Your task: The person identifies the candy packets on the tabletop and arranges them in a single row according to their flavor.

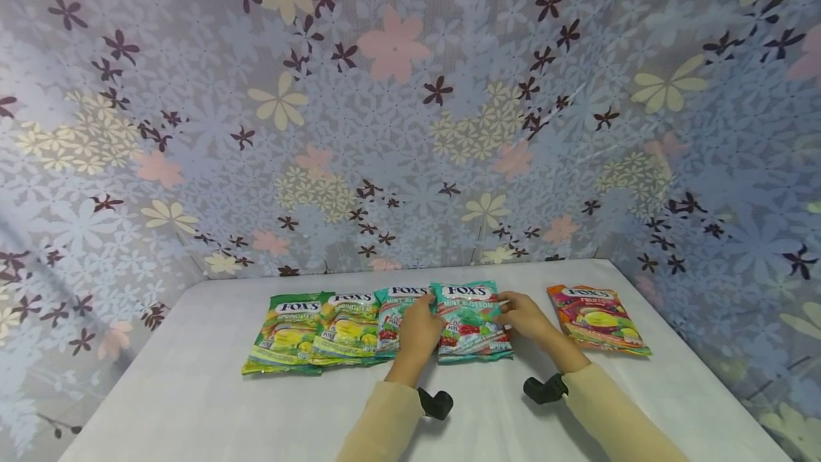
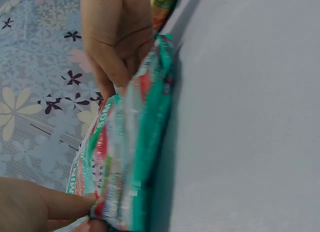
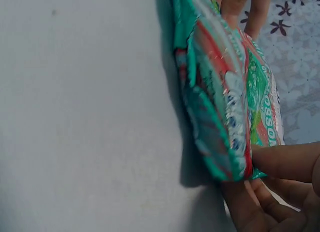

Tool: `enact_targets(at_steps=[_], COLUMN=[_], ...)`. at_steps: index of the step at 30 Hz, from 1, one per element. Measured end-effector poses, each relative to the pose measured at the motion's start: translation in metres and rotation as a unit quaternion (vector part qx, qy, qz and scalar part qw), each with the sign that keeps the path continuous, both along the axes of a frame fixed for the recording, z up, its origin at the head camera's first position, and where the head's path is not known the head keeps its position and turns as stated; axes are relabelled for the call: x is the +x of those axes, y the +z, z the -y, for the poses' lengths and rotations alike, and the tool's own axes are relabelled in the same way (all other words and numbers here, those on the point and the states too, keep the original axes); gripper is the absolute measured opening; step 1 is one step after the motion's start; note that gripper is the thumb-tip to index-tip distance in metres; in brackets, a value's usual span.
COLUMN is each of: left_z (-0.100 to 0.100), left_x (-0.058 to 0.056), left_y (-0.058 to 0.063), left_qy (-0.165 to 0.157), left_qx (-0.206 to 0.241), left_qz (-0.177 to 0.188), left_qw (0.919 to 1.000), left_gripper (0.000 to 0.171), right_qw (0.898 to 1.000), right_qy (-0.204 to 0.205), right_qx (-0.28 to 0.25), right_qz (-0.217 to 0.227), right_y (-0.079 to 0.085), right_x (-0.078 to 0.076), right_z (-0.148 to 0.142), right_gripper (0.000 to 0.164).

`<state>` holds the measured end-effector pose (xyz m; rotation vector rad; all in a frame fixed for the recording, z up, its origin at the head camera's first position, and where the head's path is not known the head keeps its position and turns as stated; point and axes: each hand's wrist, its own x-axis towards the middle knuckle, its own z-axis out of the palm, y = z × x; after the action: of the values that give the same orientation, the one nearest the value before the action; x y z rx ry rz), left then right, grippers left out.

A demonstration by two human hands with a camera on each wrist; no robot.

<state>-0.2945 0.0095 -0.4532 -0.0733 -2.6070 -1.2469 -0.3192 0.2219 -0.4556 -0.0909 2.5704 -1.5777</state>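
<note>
A green Mint Blossom candy bag (image 1: 471, 326) is between my two hands, face up. My left hand (image 1: 420, 331) pinches its left edge, and in the left wrist view the thumb and fingers (image 2: 70, 204) grip a corner. On the opposite edge my right hand (image 1: 526, 316) pinches the bag; its thumb (image 3: 285, 162) lies on top with fingers curled below, as the right wrist view shows. A second Mint Blossom bag (image 1: 388, 319) lies just left, partly hidden behind my left hand.
Two yellow-green Spring Tea candy bags (image 1: 285, 334) (image 1: 348, 330) lie side by side at the left of the row. An orange Fruits candy bag (image 1: 599, 319) lies apart at the right. A floral curtain (image 1: 410, 127) hangs behind the white table (image 1: 212, 376).
</note>
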Motion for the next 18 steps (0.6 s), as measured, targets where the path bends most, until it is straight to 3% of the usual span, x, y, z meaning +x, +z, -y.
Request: enact_targets(at_steps=[7, 18], left_z=[-0.0033, -0.0048], left_x=[-0.0003, 0.0031], left_y=[-0.0058, -0.0092], left_qy=[0.036, 0.052], left_qx=[-0.014, -0.021], left_qz=[-0.014, -0.049], left_qw=[0.9992, 0.9972], left_gripper=[0.03, 0.021], right_qw=[0.999, 0.995], right_qy=[-0.029, -0.071], right_qx=[0.009, 0.061], right_qz=[0.009, -0.024], right_y=[-0.0017, -0.0063], right_x=[-0.0011, 0.0017], right_z=[0.0015, 0.0057], right_gripper=[0.048, 0.043])
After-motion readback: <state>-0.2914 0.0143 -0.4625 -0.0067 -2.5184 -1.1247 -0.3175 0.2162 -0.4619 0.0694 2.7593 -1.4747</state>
